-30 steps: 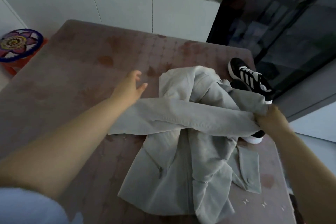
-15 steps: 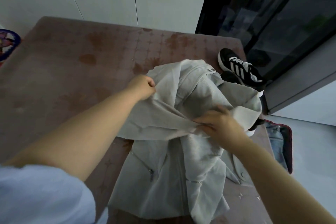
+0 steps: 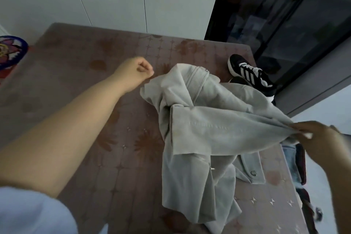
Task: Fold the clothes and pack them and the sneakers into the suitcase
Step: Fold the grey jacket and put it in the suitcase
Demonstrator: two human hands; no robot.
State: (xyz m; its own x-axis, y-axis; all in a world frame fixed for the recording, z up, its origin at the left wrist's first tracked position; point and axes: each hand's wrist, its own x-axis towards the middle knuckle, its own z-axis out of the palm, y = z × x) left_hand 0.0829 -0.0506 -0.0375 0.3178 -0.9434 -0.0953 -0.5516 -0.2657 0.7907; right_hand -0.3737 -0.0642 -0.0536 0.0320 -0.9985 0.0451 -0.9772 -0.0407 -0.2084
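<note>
grey jacket (image 3: pixel 199 131) lies crumpled on the table (image 3: pixel 76 85), right of centre. one sleeve is pulled out taut toward the table's right edge. r hand (image 3: pixel 321 138) has the end of that sleeve, fingers clamped on the fabric and holding it a bit above the tabletop; hand is blurred, so can't tell the exact pinch. l hand (image 3: pixel 135 72) hovers over the table just beside the jacket's far-left corner. its fingers are curled tight together in a fist w/ nothing in it, and it looks apart from the cloth. black sneakers (image 3: pixel 250 74) w/ white stripes sit at the far right corner of the table, right behind the jacket and partly covered by it. suitcase (image 3: pixel 302 165) is on the floor by the table's right side, dark red rim showing, w/ denim (image 3: pixel 288 159) inside. white cabinets (image 3: pixel 114 2) stand behind the table, and a dark glass unit (image 3: pixel 284 15) is at far right.
</note>
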